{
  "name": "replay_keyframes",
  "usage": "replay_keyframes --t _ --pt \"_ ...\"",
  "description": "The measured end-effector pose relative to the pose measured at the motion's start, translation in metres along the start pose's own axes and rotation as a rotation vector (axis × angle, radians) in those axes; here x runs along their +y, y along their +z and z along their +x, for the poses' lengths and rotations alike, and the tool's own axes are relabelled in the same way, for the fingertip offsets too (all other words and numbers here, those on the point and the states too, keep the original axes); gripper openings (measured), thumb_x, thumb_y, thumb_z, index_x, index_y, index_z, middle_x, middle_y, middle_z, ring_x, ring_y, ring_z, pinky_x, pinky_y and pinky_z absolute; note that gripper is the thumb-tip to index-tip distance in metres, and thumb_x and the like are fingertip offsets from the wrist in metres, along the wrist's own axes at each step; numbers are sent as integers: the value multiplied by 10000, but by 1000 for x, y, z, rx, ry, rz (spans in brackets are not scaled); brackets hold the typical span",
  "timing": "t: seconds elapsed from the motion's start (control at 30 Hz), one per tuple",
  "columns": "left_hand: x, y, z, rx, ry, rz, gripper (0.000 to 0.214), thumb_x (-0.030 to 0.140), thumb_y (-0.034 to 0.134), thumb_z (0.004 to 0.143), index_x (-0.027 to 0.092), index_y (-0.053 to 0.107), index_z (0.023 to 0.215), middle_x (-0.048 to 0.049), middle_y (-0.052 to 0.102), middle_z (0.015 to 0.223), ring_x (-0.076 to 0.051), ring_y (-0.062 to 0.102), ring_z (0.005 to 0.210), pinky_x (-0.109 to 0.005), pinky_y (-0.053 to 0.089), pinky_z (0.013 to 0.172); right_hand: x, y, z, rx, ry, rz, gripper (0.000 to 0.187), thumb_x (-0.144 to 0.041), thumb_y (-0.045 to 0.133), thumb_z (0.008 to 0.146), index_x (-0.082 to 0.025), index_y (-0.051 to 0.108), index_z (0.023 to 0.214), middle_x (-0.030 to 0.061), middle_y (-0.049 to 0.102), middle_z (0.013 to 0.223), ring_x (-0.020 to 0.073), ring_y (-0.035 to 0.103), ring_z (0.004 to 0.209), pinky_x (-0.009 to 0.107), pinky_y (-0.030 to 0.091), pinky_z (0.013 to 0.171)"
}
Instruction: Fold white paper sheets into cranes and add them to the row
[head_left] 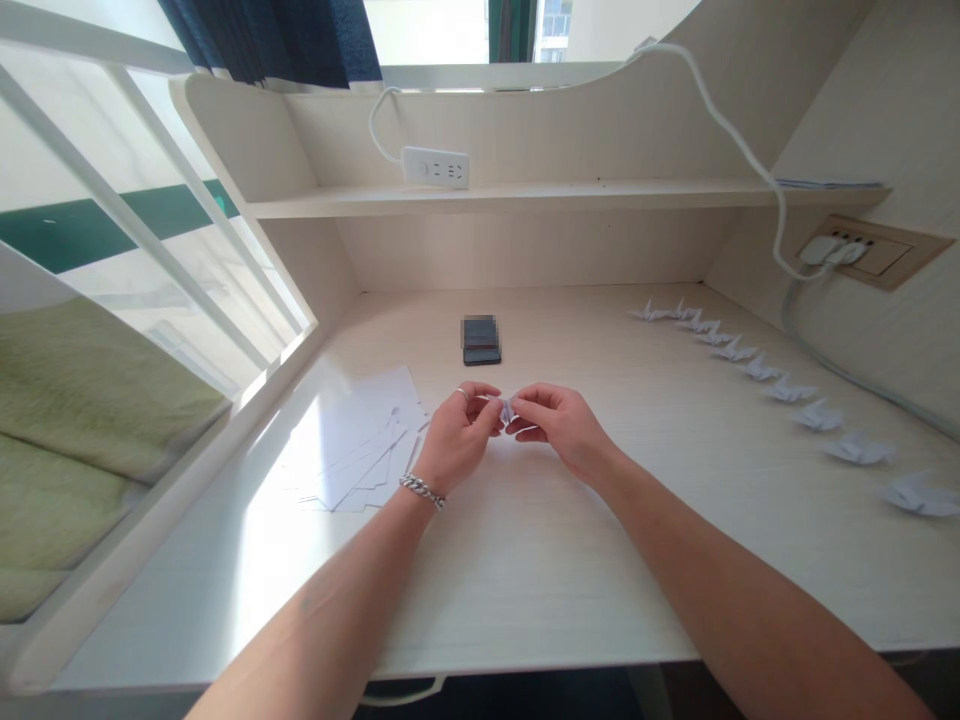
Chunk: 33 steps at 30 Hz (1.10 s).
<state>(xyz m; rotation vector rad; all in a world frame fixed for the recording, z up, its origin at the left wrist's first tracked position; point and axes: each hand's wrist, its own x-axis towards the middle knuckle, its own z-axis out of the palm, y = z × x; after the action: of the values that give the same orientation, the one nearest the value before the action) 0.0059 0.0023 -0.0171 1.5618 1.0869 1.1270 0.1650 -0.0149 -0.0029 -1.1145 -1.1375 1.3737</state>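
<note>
1. The left hand (pixel 457 440) and the right hand (pixel 559 420) met above the middle of the table (pixel 525 570), both pinched with their fingertips on one small folded paper (pixel 507 408) held between them, just clear of the tabletop
2. That paper was already creased down to a small, compact shape; how many folds it had taken could not be told, since the fingers covered most of it
3. To the right, a long row of finished paper figures (pixel 761 370) ran in a curved line from the back of the table towards its near right edge, each one set apart from the next; judged from this, a good part of the folding was already done
4. To the left of the left hand, a loose fan of flat white sheets (pixel 360 445) lay unfolded, touching neither hand, which suggested a good many pieces were left to fold
5. A dark phone (pixel 481 340) lay flat behind the hands, well apart from the sheets and the row
6. A chain bracelet (pixel 422 490) sat on the left wrist and a ring (pixel 463 394) on a left finger
7. On the shelf (pixel 570 193) above stood a white power strip (pixel 436 167)
</note>
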Motion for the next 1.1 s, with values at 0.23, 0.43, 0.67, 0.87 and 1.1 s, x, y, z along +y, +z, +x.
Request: replay_keyframes --t 0.23,0.43,0.67,0.87,1.1 --pt "-1 -1 3 90 -23 -50 207 311 682 794 152 621 911 -52 709 739 -168 680 677 -315 551 677 3 2 4 90 -20 13 154 -319 691 732 -169 658 732 30 680 741 163 673 702 290 547 639" --pt "1 -1 3 124 -23 -95 212 300 708 772 148 620 891 -52 712 735 -174 690 669 -329 562 692 4 -1 7 122 -17 46 139 -293 691 721 -164 639 714 38 677 722 166 677 684 290 556 633" --pt "0 0 0 112 49 40 183 297 738 727 170 659 833 -62 725 790 -181 683 729 -304 525 692 16 -5 8 98 -221 -258 216 -326 687 739 -195 615 895 24 673 768 187 676 692 316 544 623" --pt "1 -1 -2 90 62 128 165 335 697 768 184 656 820 -53 718 769 -180 668 718 -300 503 682 18 -8 5 64 -239 -601 138 -330 588 822 -211 660 812 32 689 715 193 660 687 299 496 615" --pt "0 -3 -1 46 24 189 148 335 671 772 199 626 807 -46 713 746 -182 667 699 -300 492 666 18 -10 6 -54 -140 -594 214 -336 502 877 -204 621 758 35 705 784 163 652 646 275 468 595"
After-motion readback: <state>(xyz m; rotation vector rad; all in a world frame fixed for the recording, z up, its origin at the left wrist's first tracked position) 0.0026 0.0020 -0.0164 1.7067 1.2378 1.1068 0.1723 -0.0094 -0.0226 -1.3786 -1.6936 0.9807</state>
